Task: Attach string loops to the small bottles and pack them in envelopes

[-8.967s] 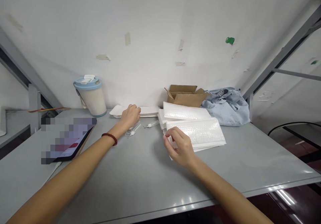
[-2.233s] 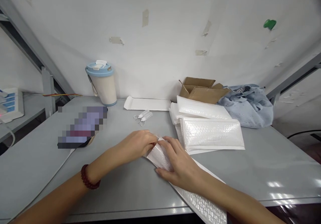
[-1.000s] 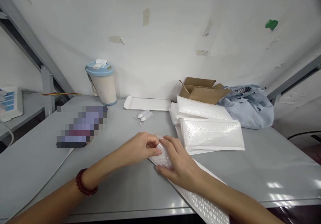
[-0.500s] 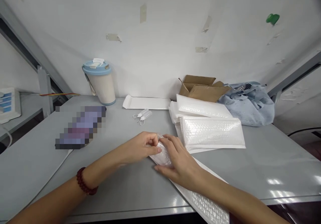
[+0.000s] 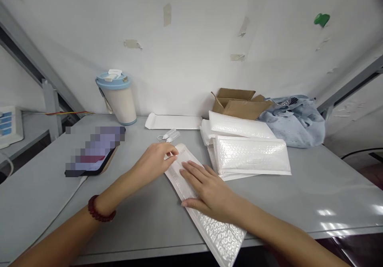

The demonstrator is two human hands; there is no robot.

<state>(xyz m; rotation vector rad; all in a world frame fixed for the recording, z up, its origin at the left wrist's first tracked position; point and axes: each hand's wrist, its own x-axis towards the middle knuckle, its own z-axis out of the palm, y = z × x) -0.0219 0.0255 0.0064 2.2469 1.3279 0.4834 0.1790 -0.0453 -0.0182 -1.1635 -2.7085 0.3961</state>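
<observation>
A white bubble mailer (image 5: pixel 223 235) lies slantwise on the grey table, its near end sticking out past the front edge. My right hand (image 5: pixel 206 189) rests flat across its middle, fingers stretched out and thumb apart. At the mailer's far end, my left hand (image 5: pixel 158 159) has thumb and forefinger pinched at the left edge; the rest of that grip is partly hidden. Just beyond the far end are two small clear dropper-like bottles (image 5: pixel 172 134) with white tips. A stack of white bubble mailers (image 5: pixel 254 155) sits to the right.
A phone (image 5: pixel 95 151) on a white charging cable lies at left, with a blue-lidded tumbler (image 5: pixel 118 99) behind it. Along the wall are a flat white mailer (image 5: pixel 176 122), an open cardboard box (image 5: pixel 245 107) and a light blue cloth bundle (image 5: pixel 296 123).
The mailer has shifted up and left, and its far end, bunched under my fingers before, now lies flatter. My right hand has flattened onto it; my left hand has moved slightly left and away.
</observation>
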